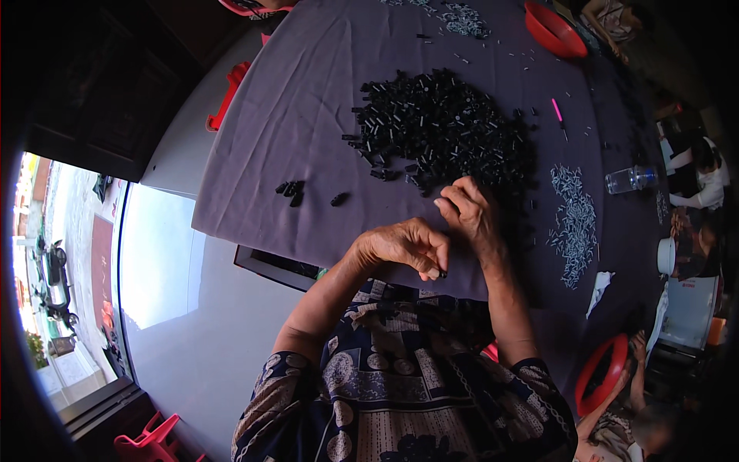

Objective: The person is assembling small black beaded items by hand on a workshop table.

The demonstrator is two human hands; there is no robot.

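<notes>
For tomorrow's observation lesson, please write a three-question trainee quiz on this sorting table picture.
1. True or false: the left hand rests on the big black pile.
2. What colour is the cloth?
A grey
B green
C yellow
3. Fill in: the clear bottle lies on its ____.

Key: 1 false, it pinches a small black piece near the table edge, while the right hand is at the pile. 2 A. 3 side.

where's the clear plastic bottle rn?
Head view, far right of the grey table cloth: the clear plastic bottle lies on its side, just right of the pale pin pile.
</notes>
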